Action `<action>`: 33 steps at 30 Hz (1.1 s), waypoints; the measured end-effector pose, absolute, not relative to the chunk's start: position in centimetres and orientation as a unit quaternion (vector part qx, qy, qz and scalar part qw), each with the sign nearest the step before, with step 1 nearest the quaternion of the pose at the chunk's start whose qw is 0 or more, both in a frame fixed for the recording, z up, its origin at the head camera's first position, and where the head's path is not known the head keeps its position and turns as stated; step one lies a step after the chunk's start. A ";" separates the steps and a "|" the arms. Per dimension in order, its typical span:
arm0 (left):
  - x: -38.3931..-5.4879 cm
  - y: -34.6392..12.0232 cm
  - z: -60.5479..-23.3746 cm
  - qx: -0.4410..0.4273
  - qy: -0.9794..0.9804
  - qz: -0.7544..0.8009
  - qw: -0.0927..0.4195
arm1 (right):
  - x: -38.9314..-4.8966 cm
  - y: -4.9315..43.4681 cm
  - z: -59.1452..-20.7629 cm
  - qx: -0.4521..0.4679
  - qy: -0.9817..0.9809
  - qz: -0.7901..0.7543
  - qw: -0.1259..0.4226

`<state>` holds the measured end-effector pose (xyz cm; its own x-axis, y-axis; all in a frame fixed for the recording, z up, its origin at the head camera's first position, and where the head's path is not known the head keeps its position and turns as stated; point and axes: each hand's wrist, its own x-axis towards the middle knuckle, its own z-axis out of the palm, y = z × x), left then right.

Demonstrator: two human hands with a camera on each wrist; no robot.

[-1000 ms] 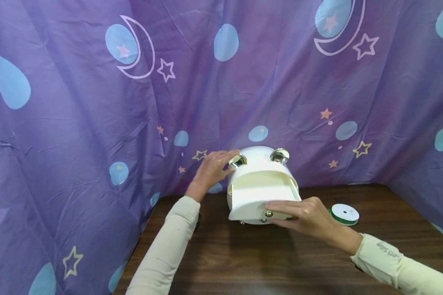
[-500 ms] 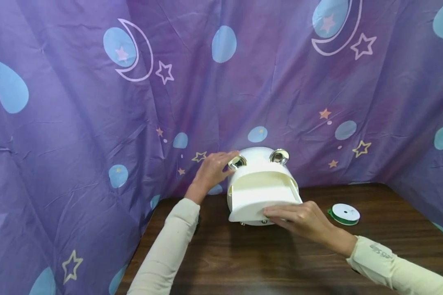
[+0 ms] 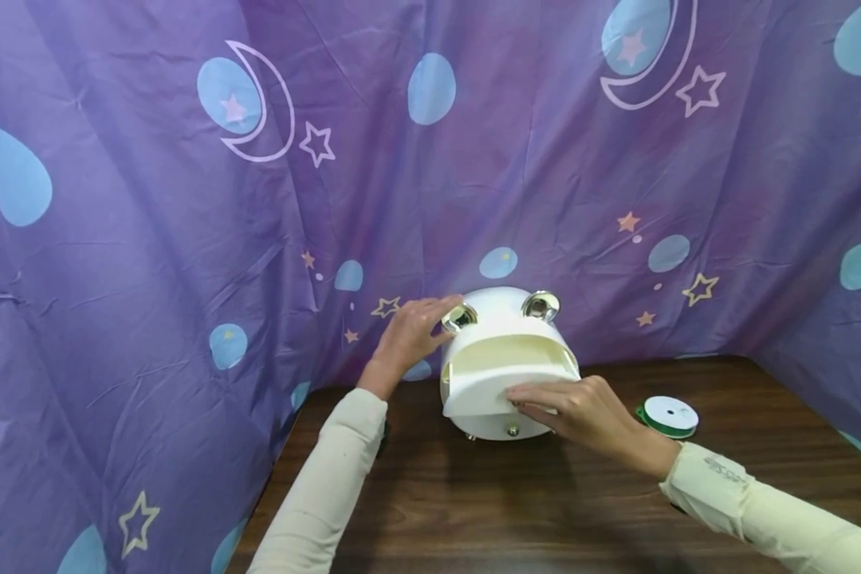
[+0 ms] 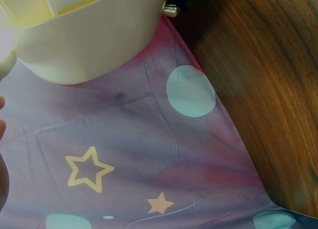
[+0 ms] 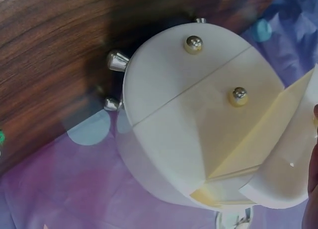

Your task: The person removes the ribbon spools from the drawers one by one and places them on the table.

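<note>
A white rounded drawer box (image 3: 498, 307) with metallic ear-like pieces stands at the table's back edge. Its top drawer (image 3: 498, 391) is partly out, the front panel toward me. At the box's left ear is my left hand (image 3: 412, 331), thumb and fingers around that shiny piece. My right hand (image 3: 574, 406) pinches the drawer front at its knob, which the fingers mostly hide. Round metal knobs (image 5: 238, 96) mark the lower drawers in the right wrist view. Along the left edge of the left wrist view, only fingertips (image 4: 6, 65) show beside the box (image 4: 89, 45).
A white spool of green ribbon (image 3: 670, 416) lies on the brown wooden table (image 3: 430, 502) to the right. Something small and dark (image 3: 383, 437) is partly hidden behind the left sleeve. Purple cloth (image 3: 373, 199) with stars and moons hangs behind the table.
The right hand has moved slightly away from me, and the top drawer has slid inward with it, so less of its inside shows. The left hand has stayed at the ear.
</note>
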<state>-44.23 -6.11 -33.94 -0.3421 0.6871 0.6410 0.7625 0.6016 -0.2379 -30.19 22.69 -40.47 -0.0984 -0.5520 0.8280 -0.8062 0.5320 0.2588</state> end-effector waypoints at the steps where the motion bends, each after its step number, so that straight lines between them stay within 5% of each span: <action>1: -44.2 -6.1 -33.9 -0.444 -0.817 -0.052 0.364 | -30.4 22.7 -40.5 0.464 -0.730 0.134 0.483; 33: -44.5 -6.2 -34.3 -0.461 -0.797 -0.072 0.384 | -36.3 22.6 -41.6 0.388 -0.785 0.162 0.456</action>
<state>-44.47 -6.16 -34.34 -0.2804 0.6795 0.6779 0.7899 0.5646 -0.2392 -36.25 22.65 -41.55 -0.2834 -0.4606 0.8411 -0.7557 0.6473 0.0998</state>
